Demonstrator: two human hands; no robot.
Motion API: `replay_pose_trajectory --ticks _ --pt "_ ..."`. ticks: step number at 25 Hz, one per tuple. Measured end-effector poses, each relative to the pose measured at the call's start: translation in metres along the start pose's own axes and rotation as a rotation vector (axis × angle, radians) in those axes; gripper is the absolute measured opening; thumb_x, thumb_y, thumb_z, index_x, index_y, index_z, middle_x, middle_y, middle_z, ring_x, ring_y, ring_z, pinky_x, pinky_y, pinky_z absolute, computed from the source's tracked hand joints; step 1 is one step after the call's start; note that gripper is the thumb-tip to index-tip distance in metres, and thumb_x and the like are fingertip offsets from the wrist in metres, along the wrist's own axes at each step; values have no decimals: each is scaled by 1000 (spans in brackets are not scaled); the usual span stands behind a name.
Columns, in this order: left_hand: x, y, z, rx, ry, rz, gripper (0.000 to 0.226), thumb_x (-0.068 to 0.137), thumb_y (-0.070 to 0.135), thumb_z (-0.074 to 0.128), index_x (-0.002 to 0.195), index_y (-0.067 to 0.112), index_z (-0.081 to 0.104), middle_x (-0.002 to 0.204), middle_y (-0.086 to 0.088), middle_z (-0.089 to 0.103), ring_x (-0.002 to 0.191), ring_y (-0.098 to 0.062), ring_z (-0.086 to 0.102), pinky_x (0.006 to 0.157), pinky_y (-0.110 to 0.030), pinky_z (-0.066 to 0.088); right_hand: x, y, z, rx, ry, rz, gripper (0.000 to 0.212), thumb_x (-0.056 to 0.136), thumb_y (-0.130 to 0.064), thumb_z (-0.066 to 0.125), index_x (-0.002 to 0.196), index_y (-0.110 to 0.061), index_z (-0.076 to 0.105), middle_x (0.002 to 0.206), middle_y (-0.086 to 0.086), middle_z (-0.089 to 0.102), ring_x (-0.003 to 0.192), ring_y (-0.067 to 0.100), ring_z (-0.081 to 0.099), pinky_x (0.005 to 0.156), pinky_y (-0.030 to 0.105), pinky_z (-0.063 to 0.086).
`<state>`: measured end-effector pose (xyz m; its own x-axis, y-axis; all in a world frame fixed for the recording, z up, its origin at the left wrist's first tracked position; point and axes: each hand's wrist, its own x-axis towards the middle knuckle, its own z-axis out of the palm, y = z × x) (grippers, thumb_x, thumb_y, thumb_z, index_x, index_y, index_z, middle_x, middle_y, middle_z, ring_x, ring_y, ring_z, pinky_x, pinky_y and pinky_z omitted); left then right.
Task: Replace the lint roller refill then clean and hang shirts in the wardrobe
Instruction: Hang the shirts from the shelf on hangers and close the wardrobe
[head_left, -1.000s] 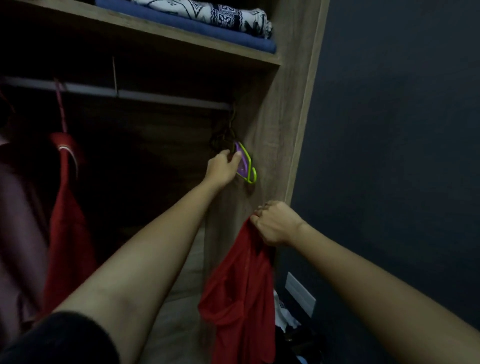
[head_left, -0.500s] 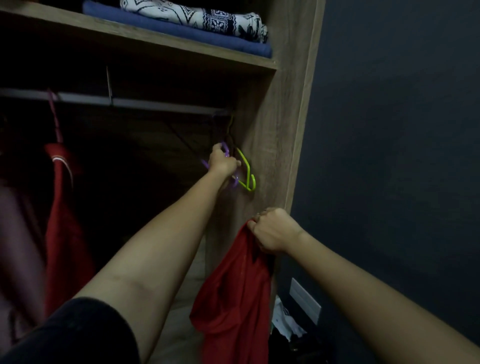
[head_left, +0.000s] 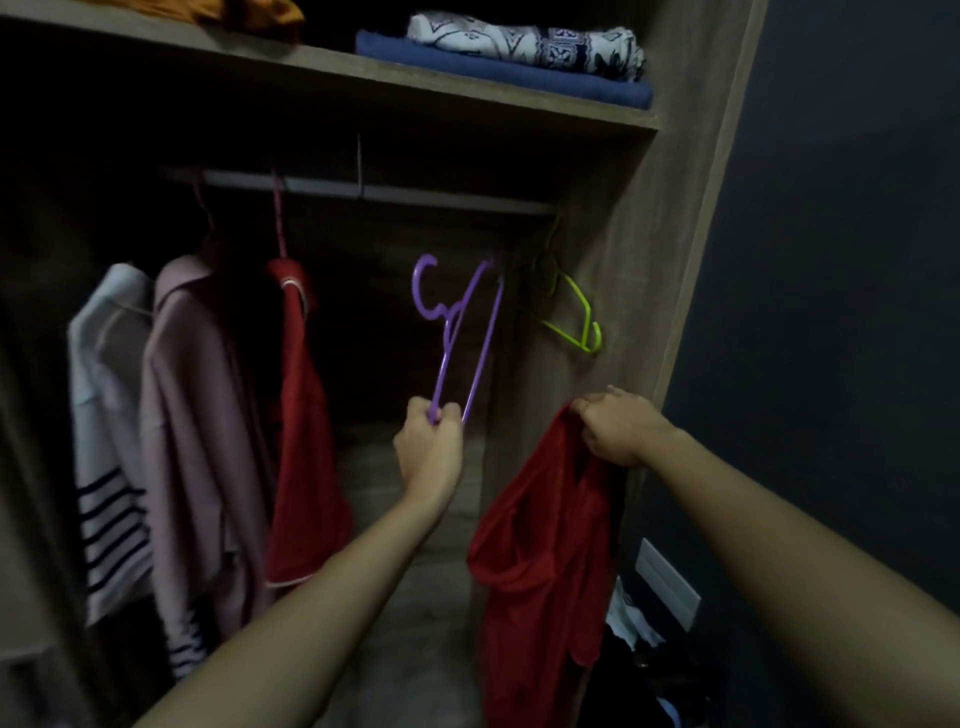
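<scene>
My left hand (head_left: 430, 441) grips one end of a purple plastic hanger (head_left: 457, 322), which stands tilted upward with its hook free in the air, below the wardrobe rail (head_left: 415, 195). My right hand (head_left: 618, 426) pinches the top of a red shirt (head_left: 540, 561) that hangs limp in front of the wardrobe's right side panel. A green hanger (head_left: 576, 317) still hangs at the rail's right end, against the panel.
On the rail's left part hang a red garment (head_left: 304, 415), a pink one (head_left: 197, 415) and a white striped one (head_left: 106, 415). Folded cloths (head_left: 519, 57) lie on the shelf above. A dark wall (head_left: 841, 260) stands at right, with clutter on the floor below.
My left hand has taken the purple hanger off the rail's right end and drawn it down and toward me. The view has widened leftward, showing more hung clothes. My right hand keeps holding the red shirt.
</scene>
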<state>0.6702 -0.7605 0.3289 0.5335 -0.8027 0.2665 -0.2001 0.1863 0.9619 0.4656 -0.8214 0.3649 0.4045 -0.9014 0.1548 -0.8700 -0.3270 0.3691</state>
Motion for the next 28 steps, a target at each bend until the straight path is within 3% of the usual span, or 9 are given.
replay_pose_trajectory --ticks 2,5,9,14,18,22,24,26,28 --pt "-13 -22 -40 85 42 116 31 93 28 49 67 17 40 54 3 43 59 -22 44 57 -31 24 -5 -16 -5 72 -18 34 47 83 -19 49 128 -8 46 133 14 52 123 31 48 115 42 24" --pt "-16 -44 -94 210 16 259 26 97 29 44 74 19 41 52 3 41 51 -18 43 57 -32 23 -18 -38 -20 150 1 99 53 75 -17 58 125 -8 47 131 15 53 121 31 49 110 40 32" --pt "-22 -75 -155 313 -48 360 24 97 25 46 76 12 45 54 -5 44 58 -37 52 56 -31 22 -35 -60 -45 361 70 196 53 71 -12 61 122 -10 50 128 15 55 117 32 53 91 38 48" --pt "-31 -113 -208 408 -136 468 24 94 40 46 84 18 48 62 -20 58 67 -42 64 58 -41 43 -47 -74 -69 598 189 288 54 70 -7 61 124 -12 53 124 18 59 114 34 55 94 39 48" --pt "-35 -116 -210 530 -196 673 37 84 59 32 93 25 39 64 -24 65 61 -43 64 50 -41 50 -55 -111 -94 580 175 144 63 67 -9 62 128 -13 51 129 15 57 118 31 54 97 40 47" --pt "-29 -87 -197 420 -228 680 31 84 53 33 84 22 39 49 -9 48 51 -30 53 48 -34 33 -68 -150 -107 456 293 -133 63 64 -35 50 124 -18 55 126 5 60 118 23 55 109 38 35" --pt "-24 -75 -200 351 -252 715 32 84 53 35 81 21 40 50 -1 40 55 -25 46 51 -28 26 -79 -148 -105 240 568 -210 40 81 -46 43 103 -22 64 96 2 70 90 22 67 80 35 49" --pt "-19 -64 -202 398 -232 742 31 84 53 38 86 24 47 55 -4 49 56 -22 53 55 -31 33 -86 -142 -103 77 727 -205 40 89 -49 34 83 -22 64 73 1 69 63 25 67 48 28 41" --pt "-20 -57 -201 516 -66 716 31 85 49 44 100 25 57 83 -10 65 81 -29 62 67 -35 42 -86 -143 -100 34 737 -177 43 91 -48 33 75 -21 61 66 2 68 55 27 66 43 24 33"
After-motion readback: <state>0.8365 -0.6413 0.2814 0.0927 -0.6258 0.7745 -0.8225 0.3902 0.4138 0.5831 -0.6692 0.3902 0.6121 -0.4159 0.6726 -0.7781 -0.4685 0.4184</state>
